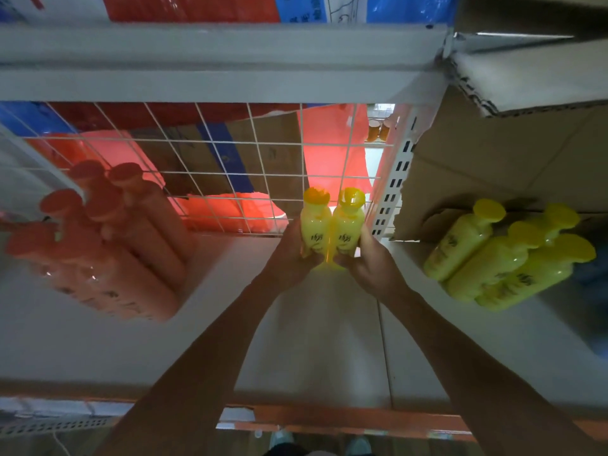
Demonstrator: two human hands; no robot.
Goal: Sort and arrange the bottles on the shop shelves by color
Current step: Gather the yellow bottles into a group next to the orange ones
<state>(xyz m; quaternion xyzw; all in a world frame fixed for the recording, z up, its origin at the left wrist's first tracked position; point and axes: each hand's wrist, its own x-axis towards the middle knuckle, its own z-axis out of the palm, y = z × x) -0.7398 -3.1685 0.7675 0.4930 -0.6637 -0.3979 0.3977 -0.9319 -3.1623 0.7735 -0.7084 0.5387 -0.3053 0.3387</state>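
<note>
Left hand (289, 258) grips one upright yellow bottle (315, 227), right hand (367, 262) its twin (349, 227); yellow group (500, 261) lies rightward, nearer the right.

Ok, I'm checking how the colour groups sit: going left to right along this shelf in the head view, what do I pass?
Orange bottles → left hand holding a yellow bottle → second yellow bottle held by the right hand → cluster of yellow bottles.
</note>
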